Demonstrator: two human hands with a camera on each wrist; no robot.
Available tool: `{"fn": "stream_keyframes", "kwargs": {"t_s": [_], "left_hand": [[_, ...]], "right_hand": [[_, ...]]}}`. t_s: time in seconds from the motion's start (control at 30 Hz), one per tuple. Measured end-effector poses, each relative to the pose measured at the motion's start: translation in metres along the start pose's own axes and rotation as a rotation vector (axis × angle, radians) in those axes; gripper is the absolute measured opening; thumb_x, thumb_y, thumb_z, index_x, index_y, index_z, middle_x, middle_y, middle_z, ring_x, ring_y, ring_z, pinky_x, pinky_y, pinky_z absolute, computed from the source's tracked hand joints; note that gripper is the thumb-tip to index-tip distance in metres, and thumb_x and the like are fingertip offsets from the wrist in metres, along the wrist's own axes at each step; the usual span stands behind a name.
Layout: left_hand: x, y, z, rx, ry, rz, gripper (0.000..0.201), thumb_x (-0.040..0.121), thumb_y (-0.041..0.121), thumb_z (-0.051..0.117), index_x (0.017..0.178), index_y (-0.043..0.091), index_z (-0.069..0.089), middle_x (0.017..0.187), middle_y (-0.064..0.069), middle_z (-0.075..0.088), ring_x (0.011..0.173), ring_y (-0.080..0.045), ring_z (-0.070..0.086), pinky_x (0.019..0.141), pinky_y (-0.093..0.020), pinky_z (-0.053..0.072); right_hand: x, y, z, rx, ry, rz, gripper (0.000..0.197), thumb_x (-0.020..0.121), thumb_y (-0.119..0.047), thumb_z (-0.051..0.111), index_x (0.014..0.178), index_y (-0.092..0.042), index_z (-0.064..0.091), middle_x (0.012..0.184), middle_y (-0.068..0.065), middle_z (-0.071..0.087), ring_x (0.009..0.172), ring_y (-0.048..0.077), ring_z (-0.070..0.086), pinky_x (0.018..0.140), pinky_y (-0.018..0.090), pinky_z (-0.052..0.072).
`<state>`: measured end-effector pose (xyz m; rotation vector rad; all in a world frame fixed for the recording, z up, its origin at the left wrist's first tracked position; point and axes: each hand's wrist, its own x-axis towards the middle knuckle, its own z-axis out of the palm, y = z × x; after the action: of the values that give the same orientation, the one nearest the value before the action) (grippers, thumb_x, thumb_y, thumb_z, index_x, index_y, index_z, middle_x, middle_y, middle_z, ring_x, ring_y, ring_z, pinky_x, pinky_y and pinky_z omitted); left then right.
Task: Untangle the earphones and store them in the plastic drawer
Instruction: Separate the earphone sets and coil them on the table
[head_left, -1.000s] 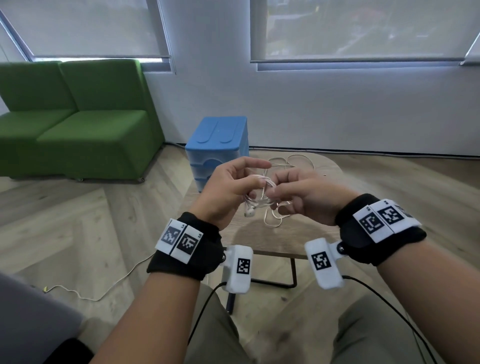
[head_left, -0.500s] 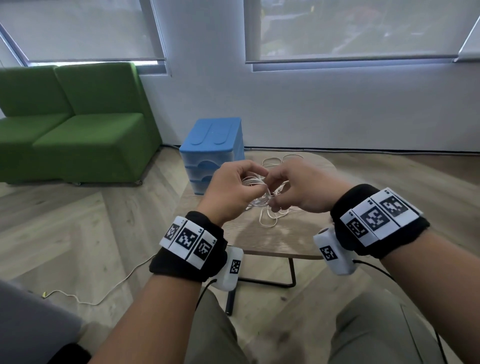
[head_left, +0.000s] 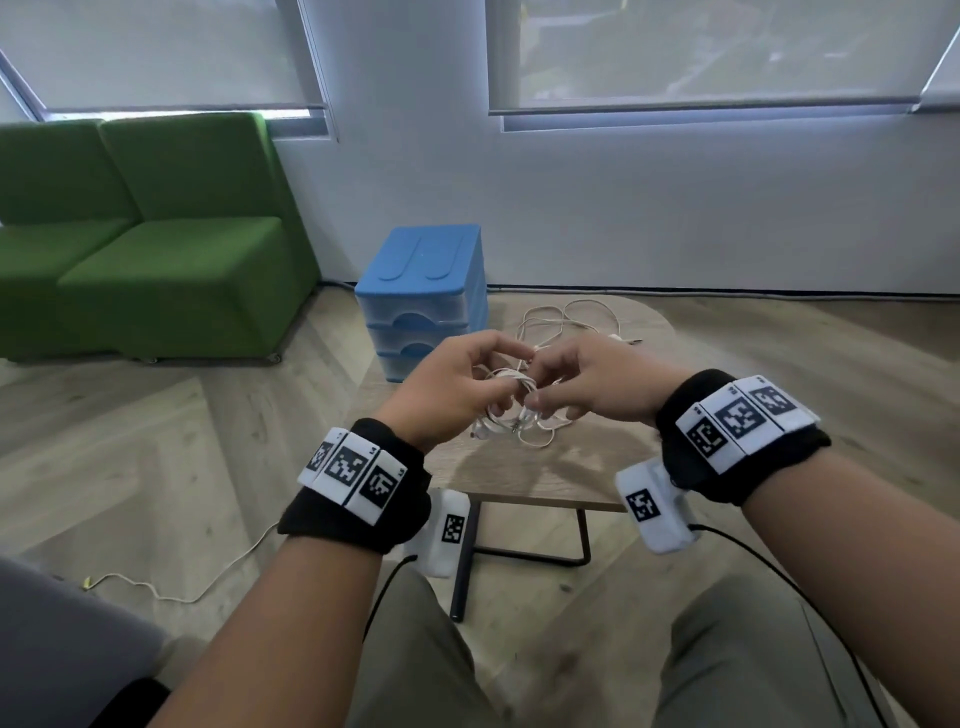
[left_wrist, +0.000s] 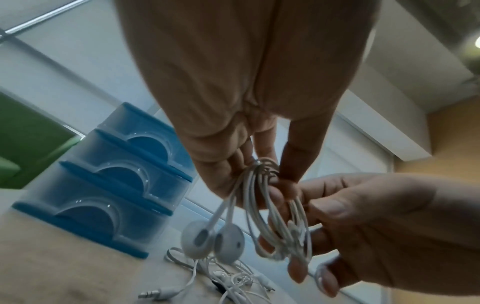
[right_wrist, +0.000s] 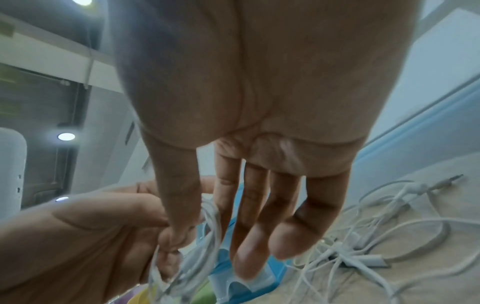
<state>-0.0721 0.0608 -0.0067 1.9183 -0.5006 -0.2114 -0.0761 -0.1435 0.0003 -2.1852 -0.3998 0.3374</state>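
Note:
White earphones (head_left: 511, 415) hang as a small coil between my two hands above the wooden table (head_left: 519, 478). My left hand (head_left: 514, 370) pinches the top of the coil (left_wrist: 259, 172), and the two earbuds (left_wrist: 200, 240) dangle below it. My right hand (head_left: 540, 385) holds the coil's other side, thumb and forefinger on the cable (right_wrist: 211, 218), the other fingers loosely extended. The blue plastic drawer unit (head_left: 421, 296) stands at the table's far left corner, all of its drawers closed (left_wrist: 103, 185).
A second tangle of white earphone cables (head_left: 566, 322) with jack plugs lies on the table behind my hands (right_wrist: 363, 242). A green sofa (head_left: 145, 244) stands at the left, and a loose cable (head_left: 171, 587) runs across the floor.
Both hands have stayed together on the coil just above the table. My right fingers have spread out a little, and the coil hangs lower between the hands.

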Motion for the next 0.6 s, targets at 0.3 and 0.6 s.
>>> {"fn": "stream_keyframes", "kwargs": {"t_s": [0.3, 0.6], "left_hand": [[-0.003, -0.028, -0.019, -0.077, 0.087, -0.268, 0.017, 0.089, -0.002, 0.075, 0.104, 0.005, 0.073, 0.089, -0.014, 0.073, 0.082, -0.023, 0.072, 0.081, -0.041, 0.063], [0.004, -0.054, -0.017, 0.029, 0.106, -0.447, 0.018, 0.084, 0.003, 0.083, 0.098, 0.004, 0.072, 0.099, -0.024, 0.076, 0.085, -0.032, 0.075, 0.08, -0.044, 0.063]], "right_hand": [[0.026, 0.005, 0.022, 0.234, -0.043, 0.169, 0.013, 0.089, 0.004, 0.071, 0.08, -0.005, 0.074, 0.072, 0.013, 0.06, 0.065, 0.017, 0.056, 0.058, 0.022, 0.05], [0.046, 0.005, 0.04, 0.118, -0.032, 0.314, 0.012, 0.081, 0.005, 0.077, 0.089, -0.004, 0.072, 0.072, 0.015, 0.066, 0.049, 0.014, 0.058, 0.05, 0.027, 0.05]]}}
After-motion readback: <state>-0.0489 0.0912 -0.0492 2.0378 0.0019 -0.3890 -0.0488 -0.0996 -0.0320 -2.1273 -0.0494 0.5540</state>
